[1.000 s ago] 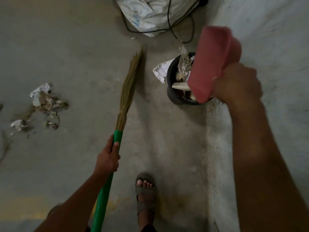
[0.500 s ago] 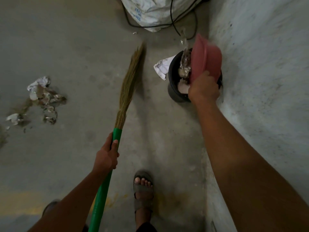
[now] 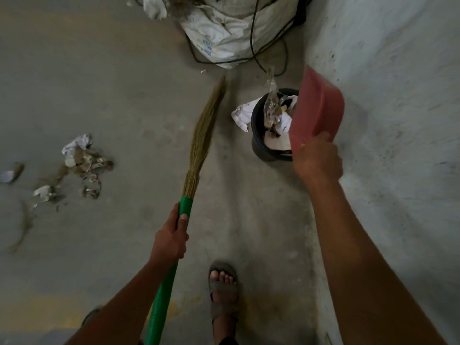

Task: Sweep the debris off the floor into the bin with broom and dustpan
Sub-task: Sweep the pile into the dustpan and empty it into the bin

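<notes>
At the bottom of the frame a sandaled foot (image 3: pixel 222 286) is standing on the floor (image 3: pixel 124 83), and just above it the left hand (image 3: pixel 170 239) is wrapping its fingers closed around the green handle of the broom (image 3: pixel 199 135). The bristles are lying along the floor toward the upper middle, apart from the bin. To the right, the right hand (image 3: pixel 317 159) is gripping the red dustpan (image 3: pixel 317 109) at its near end; the fingers themselves are hidden behind the hand, so the exact grip is only probably a full clasp. The dustpan is tilting steeply over the right side of the black bin (image 3: pixel 258 135), which is already heaped with paper and wrappers, one white sheet hanging over its left rim.

To do this emptying well, the pan lip should be kept inside the rim and shaken gently, because the full bin may be spilling pieces back out. The debris (image 3: pixel 79 160) at the middle left is still waiting on the floor, so the broom should stay ready. Farther up, a white sack (image 3: pixel 224 28) and black cable (image 3: pixel 254 46) are lying.
</notes>
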Available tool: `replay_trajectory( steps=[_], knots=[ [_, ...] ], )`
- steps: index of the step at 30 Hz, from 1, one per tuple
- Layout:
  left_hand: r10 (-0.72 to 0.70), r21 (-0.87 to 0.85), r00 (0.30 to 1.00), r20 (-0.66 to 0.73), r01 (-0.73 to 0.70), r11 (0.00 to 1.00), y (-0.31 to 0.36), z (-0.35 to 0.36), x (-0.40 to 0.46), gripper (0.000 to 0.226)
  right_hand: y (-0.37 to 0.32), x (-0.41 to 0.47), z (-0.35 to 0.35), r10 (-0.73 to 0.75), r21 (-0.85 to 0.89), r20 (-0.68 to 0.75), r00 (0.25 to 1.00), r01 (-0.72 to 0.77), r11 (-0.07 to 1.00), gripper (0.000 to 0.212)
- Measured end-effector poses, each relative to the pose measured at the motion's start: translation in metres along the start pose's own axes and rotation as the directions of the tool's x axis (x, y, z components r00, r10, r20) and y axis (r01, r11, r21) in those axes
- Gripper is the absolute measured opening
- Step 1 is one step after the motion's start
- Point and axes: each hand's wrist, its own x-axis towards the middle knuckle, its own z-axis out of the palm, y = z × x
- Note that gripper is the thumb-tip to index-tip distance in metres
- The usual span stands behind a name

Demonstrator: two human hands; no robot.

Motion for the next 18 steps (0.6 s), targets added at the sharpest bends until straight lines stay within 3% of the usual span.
replay_trajectory(
  steps=[7,11,18],
  knots=[
    [-0.013,-0.004,1.000,-0.010,0.013,1.000,-0.011,-0.001,-0.001,0.054,-0.015,0.004,0.007,-0.050,0.400,-0.042,0.998,0.063,0.914,0.047],
    [-0.020,-0.001,1.000,-0.020,0.020,1.000,-0.021,0.007,0.003,0.054,-0.028,0.022,0.038,-0.081,0.344,0.072,0.994,0.051,0.938,0.064],
    [-0.064,-0.024,0.998,-0.011,0.064,0.998,-0.037,0.029,0.012,0.054,-0.001,0.051,0.094,-0.085,0.065,0.213,0.973,0.073,0.995,0.070]
  ],
)
